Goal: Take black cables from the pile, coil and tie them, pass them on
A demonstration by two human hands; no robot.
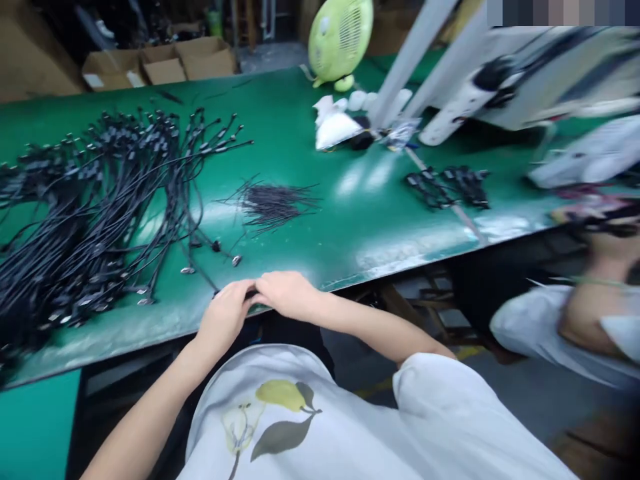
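Observation:
My left hand (226,315) and my right hand (286,295) meet at the near edge of the green table (310,227), fingers closed. Between them they pinch a thin black cable (251,293), mostly hidden under the fingers. That cable seems to run up toward loose plug ends (215,257) lying just beyond my hands. A large heap of black cables (85,200) covers the table's left side. A small fan of short black ties (273,200) lies in the middle, beyond my hands.
A smaller bundle of black cables (447,187) lies to the right. A green desk fan (340,37), white bags (335,123) and slanted white posts (415,60) stand at the back. Cardboard boxes (160,63) sit far left. Another person in white (565,320) is at the right.

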